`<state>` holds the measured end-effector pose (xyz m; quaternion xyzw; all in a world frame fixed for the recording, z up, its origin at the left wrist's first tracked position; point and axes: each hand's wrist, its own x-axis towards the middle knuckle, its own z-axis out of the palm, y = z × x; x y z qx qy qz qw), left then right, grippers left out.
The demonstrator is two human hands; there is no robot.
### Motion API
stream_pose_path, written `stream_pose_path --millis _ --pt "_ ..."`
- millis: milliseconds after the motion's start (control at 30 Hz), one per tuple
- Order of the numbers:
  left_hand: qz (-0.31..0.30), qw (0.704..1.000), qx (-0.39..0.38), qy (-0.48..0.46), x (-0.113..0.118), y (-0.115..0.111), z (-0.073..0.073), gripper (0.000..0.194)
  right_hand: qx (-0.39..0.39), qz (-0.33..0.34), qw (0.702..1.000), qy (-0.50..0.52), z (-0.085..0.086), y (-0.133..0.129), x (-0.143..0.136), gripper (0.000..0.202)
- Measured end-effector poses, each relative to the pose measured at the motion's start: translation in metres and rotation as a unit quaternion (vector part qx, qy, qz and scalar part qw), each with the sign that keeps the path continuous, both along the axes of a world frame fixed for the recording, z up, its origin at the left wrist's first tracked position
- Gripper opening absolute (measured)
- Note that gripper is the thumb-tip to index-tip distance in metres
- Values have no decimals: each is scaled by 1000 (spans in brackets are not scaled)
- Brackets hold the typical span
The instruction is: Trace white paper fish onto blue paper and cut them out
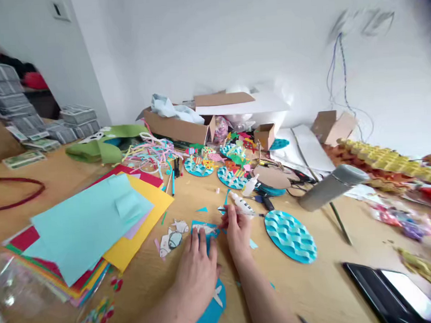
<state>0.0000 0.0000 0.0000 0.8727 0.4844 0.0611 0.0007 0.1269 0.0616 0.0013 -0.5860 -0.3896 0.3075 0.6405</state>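
My left hand (199,266) lies flat, fingers stretched out, over a small blue sheet (210,228) with a white fish-shaped paper cutout (201,227) on it. My right hand (238,230) is just to the right, its fingers pinched around a slim pen (254,214). Its fingertips are close to the sheet's right edge; whether the pen touches it I cannot tell. Several drawn paper fish (175,239) lie left of my left hand. A larger blue piece (209,313) with a white starfish shape (217,296) is partly under my left wrist.
Coloured sheets (92,221) are stacked at left. A white glue bottle (241,203), a glue gun (266,201) and a wavy blue oval (291,237) lie beyond and beside my right hand. A grey tumbler (332,186) and a black case (374,288) are at right. Cardboard boxes (177,127) line the wall.
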Motion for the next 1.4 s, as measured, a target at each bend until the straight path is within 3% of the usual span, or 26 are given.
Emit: stream_pose_path --millis 267,467,633,833,1000,1133,1400 --pt "-5 1000 7 -2 0 1 0 56 -40 50 992 -111 -5 -4 -4 46" --pt "-11 1000 8 -19 -2 2 1 57 -24 -24 969 -243 2 -7 -4 45" --pt "-17 999 13 -32 -3 1 2 54 11 45 972 -232 7 -10 -10 39" --pt "-17 999 31 -36 0 1 1 58 -23 115 986 -121 11 -8 -21 26" --pt "-14 998 35 -41 0 1 3 59 -68 163 975 -135 9 -3 -24 28" --pt "-4 999 30 -37 0 2 6 61 -86 161 973 -138 10 0 -26 30" --pt "4 998 -26 -56 1 5 9 55 -102 202 943 -244 28 17 -22 28"
